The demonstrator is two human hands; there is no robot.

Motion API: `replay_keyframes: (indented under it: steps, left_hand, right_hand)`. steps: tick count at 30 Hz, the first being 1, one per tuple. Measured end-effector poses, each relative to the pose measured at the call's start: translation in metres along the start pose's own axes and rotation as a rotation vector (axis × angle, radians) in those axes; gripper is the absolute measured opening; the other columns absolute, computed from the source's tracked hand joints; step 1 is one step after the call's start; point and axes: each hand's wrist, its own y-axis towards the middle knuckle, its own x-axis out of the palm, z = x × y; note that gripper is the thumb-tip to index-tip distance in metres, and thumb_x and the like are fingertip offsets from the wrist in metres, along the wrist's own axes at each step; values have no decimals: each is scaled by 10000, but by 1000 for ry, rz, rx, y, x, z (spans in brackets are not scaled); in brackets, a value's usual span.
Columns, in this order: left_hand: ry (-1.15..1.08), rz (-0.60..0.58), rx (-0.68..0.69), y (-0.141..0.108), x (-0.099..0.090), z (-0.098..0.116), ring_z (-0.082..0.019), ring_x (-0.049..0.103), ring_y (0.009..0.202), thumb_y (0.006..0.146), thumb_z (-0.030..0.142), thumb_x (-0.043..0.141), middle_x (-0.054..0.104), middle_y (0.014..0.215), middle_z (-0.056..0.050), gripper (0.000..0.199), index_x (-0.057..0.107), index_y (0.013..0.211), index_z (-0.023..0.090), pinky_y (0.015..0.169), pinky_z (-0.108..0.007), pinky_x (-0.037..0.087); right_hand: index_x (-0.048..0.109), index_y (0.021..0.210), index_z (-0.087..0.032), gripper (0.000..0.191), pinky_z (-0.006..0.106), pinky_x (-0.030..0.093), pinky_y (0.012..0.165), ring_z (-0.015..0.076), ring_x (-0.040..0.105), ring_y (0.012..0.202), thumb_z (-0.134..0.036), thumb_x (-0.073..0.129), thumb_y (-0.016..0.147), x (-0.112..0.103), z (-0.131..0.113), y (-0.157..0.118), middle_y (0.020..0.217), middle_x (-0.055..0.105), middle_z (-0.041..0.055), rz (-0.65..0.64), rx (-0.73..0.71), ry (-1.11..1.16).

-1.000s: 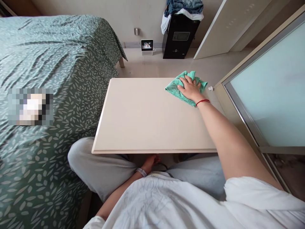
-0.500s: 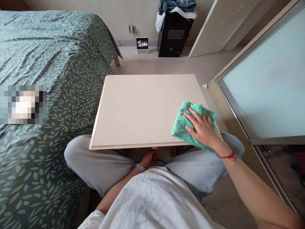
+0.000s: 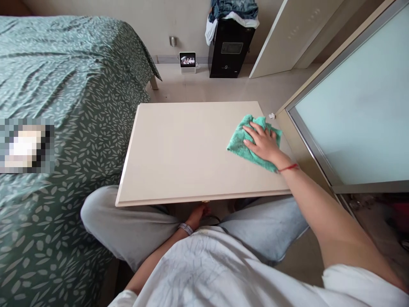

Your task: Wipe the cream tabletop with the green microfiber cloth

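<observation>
A green cloth (image 3: 238, 145) lies on the cream tabletop (image 3: 179, 149), toward its right side. My right hand (image 3: 262, 143) presses the cloth from above and holds it under the palm, fingers spread over the folds. A red string circles that wrist. Below the table's front edge, between my knees, my left hand (image 3: 202, 210) has its fingers curled in, close to a small brass-coloured fitting (image 3: 206, 201). Shadow and the tabletop hide part of those fingers, so what they hold does not show. The left wrist wears a pale band (image 3: 185, 228).
A bed with a green leaf-patterned cover (image 3: 96, 115) stands at the left, a blurred-out object (image 3: 25, 146) on it. Beyond the table are a small screen (image 3: 188, 62) and a black cabinet (image 3: 228, 51) topped with clothes. Frosted sliding panels (image 3: 354, 102) line the right.
My right hand and the green cloth have slid away from me along the tabletop's right side. The left hand stays under the front edge. The view has shifted slightly.
</observation>
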Motion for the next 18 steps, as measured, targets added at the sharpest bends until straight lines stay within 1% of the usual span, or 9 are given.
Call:
replay_keyframes:
  steps: [2,4,5,7,9,11,14,16,18]
  left_hand:
    - [-4,3,3,1,-1,-1,-116,548,579,636,220,450,588,698,-81,201,544,779,114,544,-202,384]
    - [-13,4,11,0,-2,-1,-114,548,583,635,225,456,589,704,-81,210,546,791,117,554,-205,388]
    - [-18,6,14,0,-2,-1,-114,547,584,633,227,460,589,705,-82,213,545,795,118,561,-207,391]
    - [-26,12,14,-2,-2,-1,-118,547,588,629,234,467,591,711,-86,217,541,796,117,572,-215,397]
    - [-33,19,17,-4,-2,0,-123,551,605,629,230,465,594,728,-91,210,532,793,118,590,-222,404]
    - [-34,28,21,-4,-2,0,-125,554,617,631,221,461,596,736,-92,197,526,786,121,604,-227,407]
    - [-28,36,20,-3,-3,0,-122,552,609,636,220,451,598,730,-88,183,528,770,121,602,-226,404]
    - [-23,34,16,-1,-4,-1,-121,551,603,639,232,449,598,727,-87,191,532,770,120,590,-221,401]
    - [-20,30,15,-1,-4,-1,-121,551,605,636,243,458,595,722,-85,205,534,781,120,586,-218,399]
  right_hand:
    - [567,1804,-280,736,843,424,1273,570,516,1622,-554,433,1134,-4,3,42,1920,452,182,2,21,24]
    - [548,1813,-301,712,811,386,1327,543,467,1668,-542,445,1151,-11,2,77,1945,419,151,-23,56,37]
    - [533,1821,-295,699,792,360,1352,528,438,1692,-529,446,1169,-16,1,92,1960,391,147,-40,78,45]
    - [494,1839,-245,688,773,321,1375,512,385,1721,-513,416,1211,-24,-2,115,1978,341,169,-65,114,69]
    - [465,1842,-179,696,798,303,1363,525,351,1722,-508,355,1239,-30,-3,130,1969,329,212,-71,141,94]
    - [453,1838,-162,700,824,300,1349,536,329,1719,-511,317,1247,-32,-3,141,1956,339,227,-73,170,103]
    - [439,1844,-207,690,846,308,1341,549,310,1724,-522,335,1239,-29,-1,145,1971,320,202,-72,215,105]
    - [432,1853,-264,700,851,355,1323,559,314,1728,-561,366,1223,-26,-1,139,1992,292,167,-63,238,104]
    - [431,1858,-296,723,849,405,1299,562,332,1726,-606,363,1209,-21,-1,125,2002,279,146,-39,259,90]
